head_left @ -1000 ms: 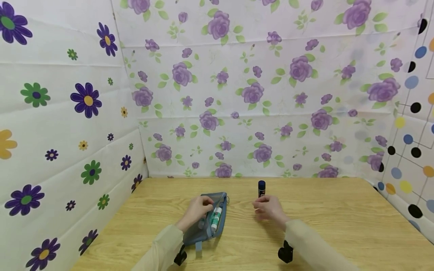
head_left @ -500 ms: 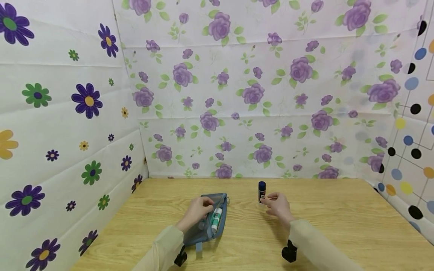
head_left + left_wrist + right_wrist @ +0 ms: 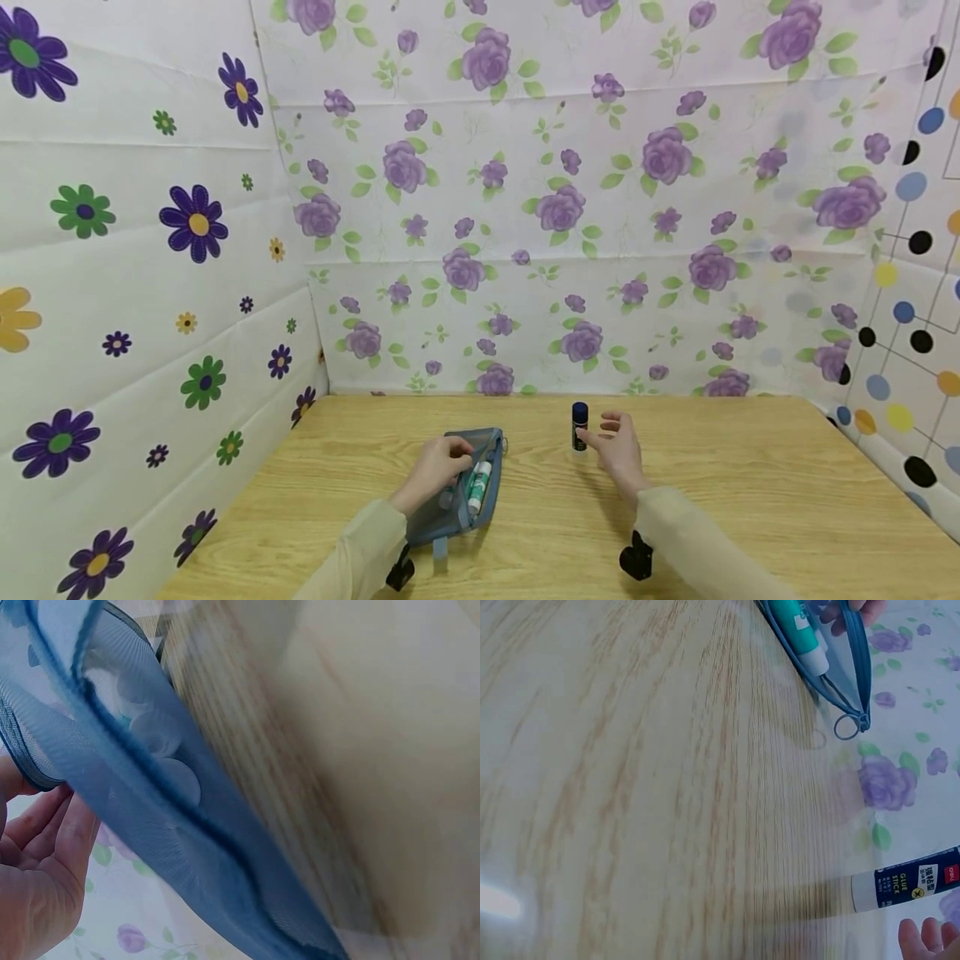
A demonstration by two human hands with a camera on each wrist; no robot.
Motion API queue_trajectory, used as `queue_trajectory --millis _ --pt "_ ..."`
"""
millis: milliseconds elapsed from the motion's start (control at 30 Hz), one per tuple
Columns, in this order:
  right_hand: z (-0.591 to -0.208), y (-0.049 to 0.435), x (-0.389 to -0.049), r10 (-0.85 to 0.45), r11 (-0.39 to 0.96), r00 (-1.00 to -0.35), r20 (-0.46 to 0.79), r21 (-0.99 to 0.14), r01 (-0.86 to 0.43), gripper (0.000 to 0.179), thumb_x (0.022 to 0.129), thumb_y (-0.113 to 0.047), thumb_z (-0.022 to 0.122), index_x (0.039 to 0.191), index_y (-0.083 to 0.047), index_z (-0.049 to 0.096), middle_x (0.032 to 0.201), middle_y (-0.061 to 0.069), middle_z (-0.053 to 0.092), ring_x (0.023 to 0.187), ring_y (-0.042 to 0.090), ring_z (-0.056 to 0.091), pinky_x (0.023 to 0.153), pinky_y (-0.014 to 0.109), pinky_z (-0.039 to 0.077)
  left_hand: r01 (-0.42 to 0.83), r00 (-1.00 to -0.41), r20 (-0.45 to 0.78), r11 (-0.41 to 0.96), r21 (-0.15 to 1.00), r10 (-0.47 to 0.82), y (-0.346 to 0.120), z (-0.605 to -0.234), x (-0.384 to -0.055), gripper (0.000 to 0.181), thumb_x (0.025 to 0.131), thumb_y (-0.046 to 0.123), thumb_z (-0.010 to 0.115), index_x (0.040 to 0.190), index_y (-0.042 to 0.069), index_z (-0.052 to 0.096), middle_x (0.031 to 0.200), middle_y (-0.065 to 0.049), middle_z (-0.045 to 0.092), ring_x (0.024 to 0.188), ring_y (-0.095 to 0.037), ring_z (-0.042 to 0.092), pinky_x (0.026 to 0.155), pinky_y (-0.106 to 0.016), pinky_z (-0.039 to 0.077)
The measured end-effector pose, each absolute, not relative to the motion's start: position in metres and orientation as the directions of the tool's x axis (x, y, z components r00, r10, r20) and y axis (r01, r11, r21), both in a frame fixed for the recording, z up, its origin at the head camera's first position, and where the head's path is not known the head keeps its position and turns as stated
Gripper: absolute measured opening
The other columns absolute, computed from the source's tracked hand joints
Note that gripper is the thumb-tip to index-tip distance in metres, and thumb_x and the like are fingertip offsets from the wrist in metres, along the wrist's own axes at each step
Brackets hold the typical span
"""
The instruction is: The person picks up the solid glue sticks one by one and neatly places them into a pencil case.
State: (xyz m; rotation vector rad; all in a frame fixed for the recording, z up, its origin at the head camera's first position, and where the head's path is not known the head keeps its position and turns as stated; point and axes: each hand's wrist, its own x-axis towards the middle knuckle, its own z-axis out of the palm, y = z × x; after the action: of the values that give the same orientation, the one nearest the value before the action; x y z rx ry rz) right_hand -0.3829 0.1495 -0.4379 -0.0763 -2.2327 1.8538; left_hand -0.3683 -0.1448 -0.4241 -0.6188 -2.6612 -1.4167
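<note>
In the head view, a dark blue glue stick [image 3: 580,421] with a white base stands upright on the wooden table. My right hand [image 3: 621,452] is just to its right, thumb extended toward its side and the other fingers spread apart. Further left lies an unzipped blue mesh pouch [image 3: 431,525], its zipper edge pinched by my left hand [image 3: 435,468]. Inside the pouch are green-and-white glue sticks [image 3: 479,487]. The left wrist view shows the fingers [image 3: 71,832] at the zipper edge and round white ends through the mesh.
The wooden table [image 3: 720,467] reaches back to a wall cloth [image 3: 555,275] with purple roses. Flowered cloth [image 3: 135,275] hangs at the left, dotted cloth [image 3: 911,367] at the right. A ring pull [image 3: 847,727] hangs from the pouch's far corner.
My right hand has moved from in front of the dark blue glue stick to its right side, and its fingers have spread. The left hand and the pouch stay in place.
</note>
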Motion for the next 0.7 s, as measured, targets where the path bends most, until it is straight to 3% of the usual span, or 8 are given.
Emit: queue_trajectory --millis 200,700 --pt "-0.439 0.147 -0.385 0.18 0.175 -0.97 0.163 -0.976 -0.132 0.061 0.081 -0.016 0.069 0.127 0.001 0.034 0.123 0.024 0.036 0.11 0.037 0.038 0.086 0.048 0.037 0.386 -0.914 0.251 0.497 0.777 0.318 -0.145 -0.426 -0.368 0.018 0.087 0.004 0.053 0.1 -0.005 0.063 0.086 -0.005 0.06 0.062 -0.016 0.055 0.05 -0.03 0.048" --pt "-0.447 0.135 -0.393 0.171 0.137 -0.962 0.212 -0.972 -0.19 0.059 0.082 -0.01 0.067 0.13 -0.003 0.034 0.125 0.022 0.034 0.115 0.039 0.034 0.089 0.05 0.033 0.381 -0.916 0.245 0.498 0.779 0.317 -0.145 -0.425 -0.367 0.016 0.087 0.004 0.054 0.099 -0.003 0.063 0.087 -0.007 0.059 0.069 -0.022 0.057 0.051 -0.03 0.049"
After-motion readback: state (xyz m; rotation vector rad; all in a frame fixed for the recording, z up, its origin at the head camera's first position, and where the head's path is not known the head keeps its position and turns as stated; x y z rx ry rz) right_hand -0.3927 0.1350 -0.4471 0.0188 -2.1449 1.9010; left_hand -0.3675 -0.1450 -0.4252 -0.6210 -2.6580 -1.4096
